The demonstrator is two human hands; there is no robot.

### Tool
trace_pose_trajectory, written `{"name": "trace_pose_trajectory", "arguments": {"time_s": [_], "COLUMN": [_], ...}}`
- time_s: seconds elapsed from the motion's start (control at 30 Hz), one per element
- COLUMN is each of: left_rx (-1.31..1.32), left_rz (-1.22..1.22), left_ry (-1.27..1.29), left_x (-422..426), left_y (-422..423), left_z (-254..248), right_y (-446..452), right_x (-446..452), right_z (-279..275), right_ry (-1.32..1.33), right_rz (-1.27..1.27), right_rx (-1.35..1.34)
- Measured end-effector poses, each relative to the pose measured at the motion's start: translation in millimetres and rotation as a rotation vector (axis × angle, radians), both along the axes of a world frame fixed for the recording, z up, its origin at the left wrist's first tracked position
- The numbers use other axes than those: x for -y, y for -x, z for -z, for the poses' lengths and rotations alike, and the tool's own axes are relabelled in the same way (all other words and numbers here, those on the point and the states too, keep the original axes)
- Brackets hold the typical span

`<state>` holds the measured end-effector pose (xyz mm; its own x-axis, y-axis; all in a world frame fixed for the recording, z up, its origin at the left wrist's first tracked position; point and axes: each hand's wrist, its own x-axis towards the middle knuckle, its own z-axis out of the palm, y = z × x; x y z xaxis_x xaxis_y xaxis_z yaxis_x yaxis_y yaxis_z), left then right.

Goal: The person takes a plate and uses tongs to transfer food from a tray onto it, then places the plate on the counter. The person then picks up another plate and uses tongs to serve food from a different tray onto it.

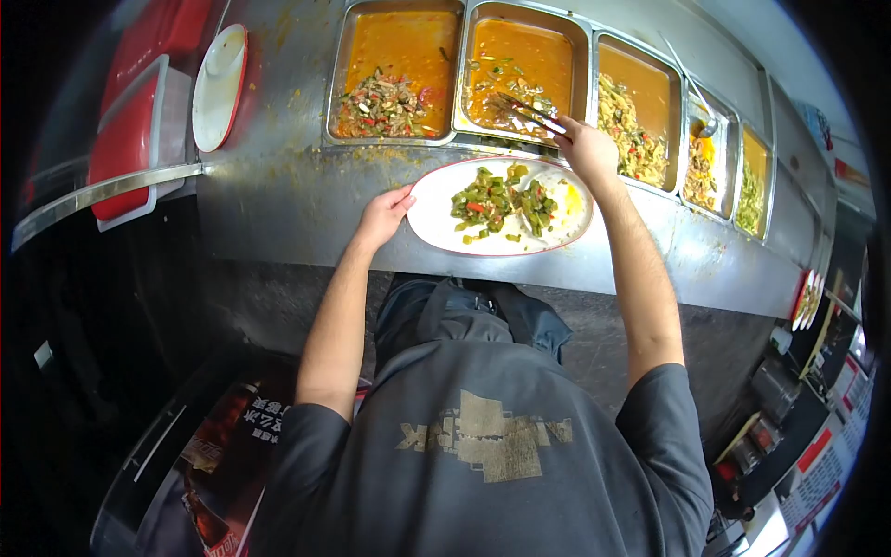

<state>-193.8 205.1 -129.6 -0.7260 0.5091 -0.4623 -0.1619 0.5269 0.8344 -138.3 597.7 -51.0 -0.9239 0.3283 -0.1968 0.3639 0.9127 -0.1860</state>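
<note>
My left hand (380,221) grips the left end of a white oval plate (432,218) with a red rim, thumb on its edge. Chopped green vegetables with red bits (487,204) lie on the plate, and a yellowish smear marks its right side. My right hand (588,150) is closed around a pair of tongs (534,113). The tongs' tips reach into the second metal food pan (458,79), among vegetable pieces in orange, oily liquid. My right wrist passes over the plate's right end.
Left of that pan is another food pan (330,84) with mixed vegetables; several more run to the right. A ladle (707,125) rests in one. An oval dish (215,116) and red-and-clear containers (125,148) stand at the left. The steel counter (278,213) has food spills.
</note>
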Motion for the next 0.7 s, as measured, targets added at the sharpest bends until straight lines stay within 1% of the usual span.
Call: {"name": "trace_pose_trajectory", "arguments": {"time_s": [0.1,0.23,0.3,0.33,0.43,0.53,0.63,0.67,0.7], "left_rx": [0.016,0.012,0.001,0.006,0.024,0.031,0.032,0.032,0.032], "left_rz": [0.0,0.008,0.013,0.007,-0.005,-0.005,0.012,0.017,0.021], "left_ry": [-0.029,-0.052,-0.037,-0.042,-0.051,-0.04,-0.022,-0.021,-0.02], "left_x": [1.2,2.3,3.1,3.6,2.9,0.7,0.0,0.2,0.3], "left_y": [1.1,1.2,1.4,1.6,0.9,1.0,1.8,2.8,3.3], "left_z": [5.4,8.6,9.1,10.3,11.8,4.4,-0.1,0.7,1.9], "right_y": [-0.2,-3.0,-10.0,-16.2,-43.5,-63.8,-66.1,-70.8,-68.0], "right_x": [-2.6,-9.6,-19.5,-23.4,-38.7,-40.3,-31.5,-32.8,-33.1], "right_z": [-2.6,-19.1,-36.2,-48.2,-71.5,-92.3,-115.2,-105.6,-110.3], "right_ry": [-0.006,0.098,0.173,0.275,0.598,0.686,0.555,0.501,0.523], "right_rz": [-0.007,0.039,0.089,0.11,0.018,-0.123,-0.303,-0.348,-0.311], "right_rx": [0.003,-0.024,-0.015,-0.035,-0.062,0.014,0.265,0.233,0.236]}}
